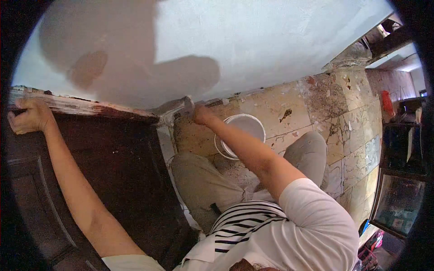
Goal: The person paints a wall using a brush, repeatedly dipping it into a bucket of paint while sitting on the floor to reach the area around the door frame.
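My left hand (pixel 31 117) grips the edge of the worn wooden door frame (pixel 74 104), its fingers curled at the far left end. Low by the foot of the white wall (pixel 253 40), my right hand (pixel 204 115) is closed on a putty knife (pixel 189 105). Its flat, pale blade points up at the corner where wall and door frame meet; the handle is hidden in my fist. A white bucket (pixel 250 124) with a wire handle stands on the floor beneath my right forearm, with pale grey-white material inside.
A dark panelled door (pixel 108 158) fills the left side. Stone floor tiles (pixel 289 113), stained and strewn with flakes, run along the wall. My bent knees flank the bucket. At the right stand dark furniture with glass (pixel 398 203) and a red item (pixel 387 103).
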A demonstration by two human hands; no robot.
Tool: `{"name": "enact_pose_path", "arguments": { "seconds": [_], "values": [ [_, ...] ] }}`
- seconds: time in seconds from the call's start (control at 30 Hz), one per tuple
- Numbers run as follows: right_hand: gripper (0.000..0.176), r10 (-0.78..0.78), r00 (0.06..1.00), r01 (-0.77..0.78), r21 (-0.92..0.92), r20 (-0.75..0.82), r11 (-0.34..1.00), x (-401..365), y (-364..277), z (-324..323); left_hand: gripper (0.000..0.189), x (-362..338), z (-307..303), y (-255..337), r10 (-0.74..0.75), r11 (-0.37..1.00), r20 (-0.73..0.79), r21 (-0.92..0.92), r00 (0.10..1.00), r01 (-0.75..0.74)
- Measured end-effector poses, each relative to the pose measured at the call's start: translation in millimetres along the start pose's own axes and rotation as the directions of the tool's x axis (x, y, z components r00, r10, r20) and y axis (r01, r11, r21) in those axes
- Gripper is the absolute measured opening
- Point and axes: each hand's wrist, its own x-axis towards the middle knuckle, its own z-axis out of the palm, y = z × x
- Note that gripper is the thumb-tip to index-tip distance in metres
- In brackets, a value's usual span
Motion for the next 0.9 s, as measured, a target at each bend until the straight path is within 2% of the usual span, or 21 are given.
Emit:
{"name": "enact_pose_path", "arguments": {
  "seconds": [0.07, 0.13, 0.17, 0.2, 0.23, 0.27, 0.3, 0.33, 0.4, 0.43, 0.5, 0.53, 0.6, 0.63, 0.67, 0.7, 0.73, 0.77, 0.8, 0.9],
  "values": [
    [0.028, 0.185, 0.981, -0.188, 0.070, 0.052, 0.980, -15.9, 32.4, 6.8, 0.058, -0.5, 0.7, 3.8, -0.001, 1.000, -0.008, -0.010, 1.000, 0.001],
    [0.029, 0.375, 0.926, -0.351, 0.277, -0.040, 0.895, -76.8, 63.2, -63.8, 0.058, -0.9, 1.1, 4.5, 0.002, 1.000, -0.018, -0.015, 1.000, -0.003],
    [0.024, 0.399, 0.912, -0.364, 0.261, -0.097, 0.894, -111.3, 77.9, -102.2, 0.059, -1.1, 1.4, 4.9, 0.004, 1.000, -0.020, -0.024, 1.000, -0.005],
    [0.021, 0.394, 0.910, -0.361, 0.218, -0.131, 0.906, -102.6, 134.9, -66.3, 0.059, 1.2, 0.8, 5.7, 0.010, 1.000, -0.027, -0.022, 1.000, -0.010],
    [0.022, 0.413, 0.905, -0.387, 0.204, -0.101, 0.899, -130.8, 153.7, -94.0, 0.059, 2.4, 0.4, 4.7, 0.017, 1.000, -0.035, -0.021, 0.999, -0.018],
    [0.029, 0.342, 0.901, -0.269, 0.275, -0.267, 0.923, -151.0, 203.8, -68.8, 0.059, 2.8, -0.7, 4.5, 0.022, 0.999, -0.044, -0.023, 0.999, -0.023],
    [0.033, 0.476, 0.857, -0.420, 0.268, -0.195, 0.867, -165.5, 225.3, -74.2, 0.059, 5.4, -1.7, 4.3, 0.022, 0.999, -0.044, -0.024, 0.999, -0.023],
    [0.034, 0.513, 0.843, -0.457, 0.289, -0.160, 0.841, -195.9, 238.6, -93.5, 0.059, 3.6, -0.9, 2.3, 0.021, 0.999, -0.044, -0.025, 0.999, -0.022],
    [0.035, 0.666, 0.690, -0.610, 0.266, -0.285, 0.746, -230.4, 280.1, -77.9, 0.060, -6.2, 4.4, -3.6, 0.053, 0.999, -0.049, 0.000, 0.997, -0.053],
    [0.035, 0.668, 0.687, -0.615, 0.263, -0.285, 0.744, -241.0, 295.5, -72.0, 0.060, -9.4, 7.0, -7.7, 0.048, 0.999, -0.048, -0.003, 0.998, -0.048],
    [0.032, 0.862, 0.474, -0.812, 0.290, -0.179, 0.507, -252.6, 305.9, -71.4, 0.059, -12.2, 8.4, -16.1, 0.060, 0.997, 0.018, 0.038, 0.998, -0.061],
    [0.032, 0.861, 0.476, -0.811, 0.289, -0.179, 0.508, -252.7, 307.5, -68.6, 0.059, -13.5, 10.5, -20.0, 0.052, 0.998, 0.017, 0.045, 0.998, -0.053],
    [0.029, 0.717, 0.697, -0.717, 0.064, 0.025, 0.695, -244.3, 294.0, -70.5, 0.059, -14.2, 9.9, -20.6, 0.047, 0.998, 0.024, 0.046, 0.999, -0.048],
    [0.027, 0.524, 0.851, -0.516, -0.145, 0.024, 0.844, -225.0, 289.4, -58.3, 0.059, -13.3, 9.0, -20.7, 0.043, 0.998, 0.030, 0.041, 0.999, -0.044],
    [0.026, 0.304, 0.950, -0.263, -0.342, 0.070, 0.902, -204.2, 293.3, -37.5, 0.059, -12.4, 8.2, -19.4, 0.037, 0.999, 0.035, 0.037, 0.999, -0.038],
    [0.026, 0.427, 0.896, -0.416, -0.106, 0.121, 0.903, -181.5, 263.2, -44.5, 0.059, -12.8, 7.5, -18.1, 0.029, 0.999, 0.046, 0.032, 0.999, -0.031],
    [0.027, 0.522, 0.828, -0.551, 0.127, 0.204, 0.825, -162.9, 234.7, -52.6, 0.059, -12.8, 7.3, -18.0, 0.023, 0.999, 0.056, 0.029, 0.998, -0.024],
    [0.020, 0.189, 0.982, -0.184, -0.139, 0.022, 0.973, -124.7, 286.8, 47.6, 0.059, -10.8, 4.1, -15.2, 0.013, 1.000, 0.072, 0.018, 0.997, -0.014],
    [0.017, 0.295, 0.949, -0.308, 0.134, 0.109, 0.942, -113.8, 236.1, 19.1, 0.059, -10.3, 1.1, -13.1, 0.007, 1.000, 0.093, -0.008, 0.996, -0.007],
    [0.022, 0.220, 0.949, -0.311, 0.541, 0.227, 0.781, -78.1, 156.8, -14.4, 0.057, 9.7, -18.2, 20.5, -0.016, 0.995, 0.051, -0.096, 0.999, 0.020]
  ]
}}
